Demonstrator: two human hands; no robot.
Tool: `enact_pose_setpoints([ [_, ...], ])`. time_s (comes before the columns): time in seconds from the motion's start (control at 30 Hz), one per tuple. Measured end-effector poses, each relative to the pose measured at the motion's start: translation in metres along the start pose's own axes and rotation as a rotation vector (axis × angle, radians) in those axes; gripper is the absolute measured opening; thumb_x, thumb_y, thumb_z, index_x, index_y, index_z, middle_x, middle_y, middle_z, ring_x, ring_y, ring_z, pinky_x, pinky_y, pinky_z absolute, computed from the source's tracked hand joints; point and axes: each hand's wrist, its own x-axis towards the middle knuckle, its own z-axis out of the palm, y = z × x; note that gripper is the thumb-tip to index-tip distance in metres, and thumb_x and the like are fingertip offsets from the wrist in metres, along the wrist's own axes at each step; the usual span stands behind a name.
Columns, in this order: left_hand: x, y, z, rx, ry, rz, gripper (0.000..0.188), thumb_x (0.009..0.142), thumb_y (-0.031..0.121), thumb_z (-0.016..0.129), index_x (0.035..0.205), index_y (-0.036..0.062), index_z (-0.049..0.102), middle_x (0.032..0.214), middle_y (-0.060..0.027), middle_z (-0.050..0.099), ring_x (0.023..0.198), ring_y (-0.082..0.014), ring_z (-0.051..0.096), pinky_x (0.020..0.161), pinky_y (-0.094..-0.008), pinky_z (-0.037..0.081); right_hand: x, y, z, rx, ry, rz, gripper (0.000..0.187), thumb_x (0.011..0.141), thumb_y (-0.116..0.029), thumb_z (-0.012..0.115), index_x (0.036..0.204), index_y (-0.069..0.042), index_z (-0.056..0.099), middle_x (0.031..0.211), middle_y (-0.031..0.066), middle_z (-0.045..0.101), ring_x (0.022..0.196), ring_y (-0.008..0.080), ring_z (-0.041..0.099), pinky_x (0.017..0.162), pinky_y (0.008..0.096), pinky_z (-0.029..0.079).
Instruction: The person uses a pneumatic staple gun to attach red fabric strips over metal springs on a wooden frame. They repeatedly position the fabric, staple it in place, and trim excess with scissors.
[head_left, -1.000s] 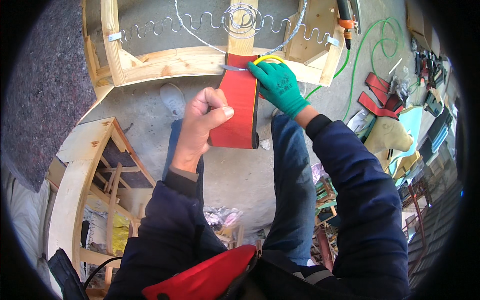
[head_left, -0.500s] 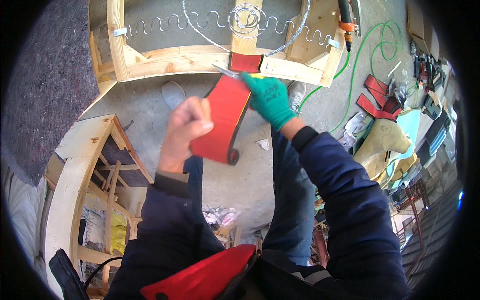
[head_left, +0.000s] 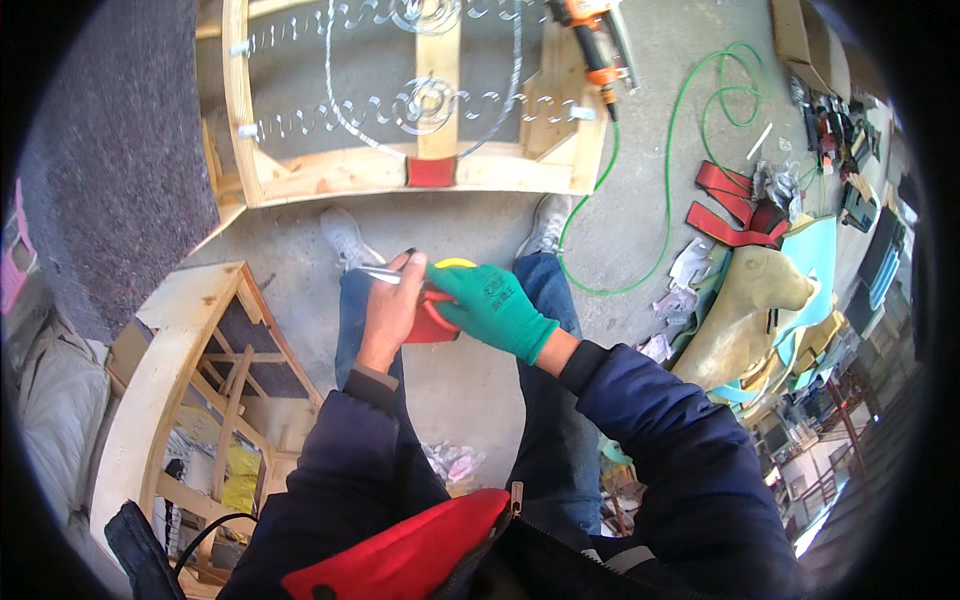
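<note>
Between my legs, my left hand [head_left: 392,312], bare, is closed on a red webbing strap [head_left: 432,328] with dark edges, mostly hidden under both hands. My right hand [head_left: 495,310], in a green work glove, grips scissors by their yellow and red handles [head_left: 456,263]. The scissor blades [head_left: 380,274] point left, over the fingers of my left hand; whether they touch the strap I cannot tell. Ahead, a short red webbing piece [head_left: 432,173] wraps the front rail of a wooden seat frame [head_left: 340,178].
Zigzag springs [head_left: 300,123] and a wire loop span the frame. A black and orange air tool [head_left: 595,62] lies at its right, its green hose [head_left: 668,200] on the floor. Red straps [head_left: 735,215] and foam [head_left: 750,300] lie right. Another wooden frame [head_left: 165,390] stands left.
Both hands have drawn back toward me with the strap and scissors, away from the rail. The strap end on the rail is now apart from the held strap. The view has shifted.
</note>
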Motion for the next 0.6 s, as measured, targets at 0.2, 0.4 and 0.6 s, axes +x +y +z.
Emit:
enact_pose_setpoints([
  [0.2,-0.029,0.028,0.028,-0.28,0.311,-0.048,0.04,0.111,0.035,0.058,0.111,-0.0034,0.069,0.093,-0.0046,0.069,0.086,-0.0133,0.062,0.077,-0.0326,0.051,0.002,0.062,-0.107,0.092,0.24,0.053,0.069,0.097,-0.033,0.078,0.158,-0.014,0.053,0.131,0.0208,0.073,0.109,0.0365,0.076,0.094,0.0456,0.06],
  [0.4,-0.084,0.048,0.094,-0.265,0.117,-0.049,0.043,0.113,0.037,0.059,0.117,-0.0045,0.068,0.1,-0.004,0.069,0.093,-0.0116,0.061,0.08,-0.0327,0.052,0.087,0.187,-0.233,-0.359,0.697,0.354,0.051,0.089,-0.027,0.082,0.13,-0.004,0.062,0.108,0.0201,0.073,0.098,0.0395,0.073,0.086,0.0493,0.056],
  [0.6,-0.083,0.063,0.154,-0.475,-0.084,-0.206,0.034,0.111,0.027,0.061,0.124,-0.0032,0.069,0.106,-0.0008,0.07,0.095,-0.0079,0.061,0.084,-0.0274,0.051,0.145,0.242,-0.22,-0.677,0.655,0.408,0.048,0.087,-0.029,0.078,0.128,-0.009,0.063,0.094,0.0191,0.077,0.087,0.0413,0.075,0.084,0.0522,0.054],
])
